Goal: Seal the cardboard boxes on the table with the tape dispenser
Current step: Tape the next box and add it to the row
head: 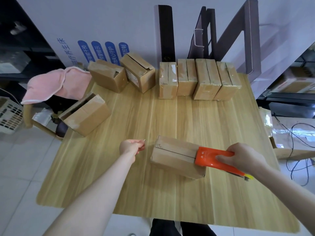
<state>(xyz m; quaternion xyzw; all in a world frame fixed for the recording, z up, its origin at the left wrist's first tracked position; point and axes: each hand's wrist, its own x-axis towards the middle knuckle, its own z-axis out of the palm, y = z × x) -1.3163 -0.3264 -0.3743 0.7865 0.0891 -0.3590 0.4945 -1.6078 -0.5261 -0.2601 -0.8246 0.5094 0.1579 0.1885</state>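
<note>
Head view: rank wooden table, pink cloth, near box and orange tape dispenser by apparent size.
1. wooden table, by far the largest.
2-3. pink cloth and near box: they look about alike. The cloth lies farther from the camera, so I won't rank them.
4. orange tape dispenser, the smallest.

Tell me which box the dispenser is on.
The near box, alone at the front; the right hand holds the dispenser on its top.

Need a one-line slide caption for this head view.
Right hand holds the tape dispenser on a cardboard box, left hand beside it.
</note>
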